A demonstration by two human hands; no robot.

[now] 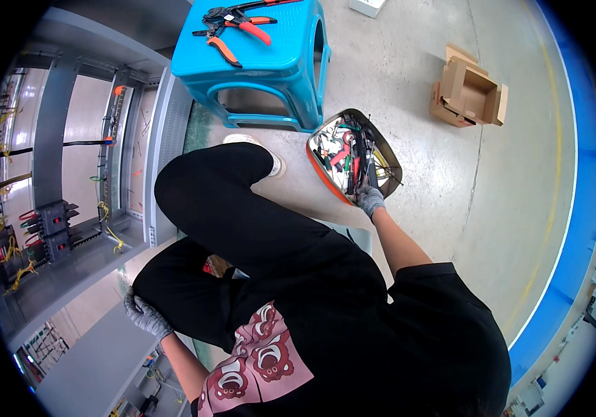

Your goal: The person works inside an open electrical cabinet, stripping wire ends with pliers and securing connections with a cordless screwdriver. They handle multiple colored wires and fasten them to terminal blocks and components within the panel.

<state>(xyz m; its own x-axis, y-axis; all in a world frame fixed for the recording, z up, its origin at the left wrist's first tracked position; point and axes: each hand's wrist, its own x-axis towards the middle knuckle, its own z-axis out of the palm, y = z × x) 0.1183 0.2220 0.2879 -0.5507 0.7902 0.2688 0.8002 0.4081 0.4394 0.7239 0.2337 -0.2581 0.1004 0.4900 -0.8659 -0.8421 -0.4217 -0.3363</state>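
My right hand [369, 200], in a grey glove, reaches over the near rim of a tool bin [325, 178] with an orange outer side. Its fingers are closed among dark tool handles [360, 156]; which piece they grip is hard to make out. Red, green and white items lie jumbled around those handles, with yellow pieces at the right side. My left hand [146, 316], also gloved in grey, rests on my bent left knee with its fingers laid out and nothing in them.
Orange-handled pliers and cutters [232, 31] lie on a blue plastic stool [263, 59] beyond the bin. An opened cardboard box [468, 94] stands on the floor at far right. Along the left runs a grey metal cabinet [54, 132] with wiring and black electrical blocks [54, 229].
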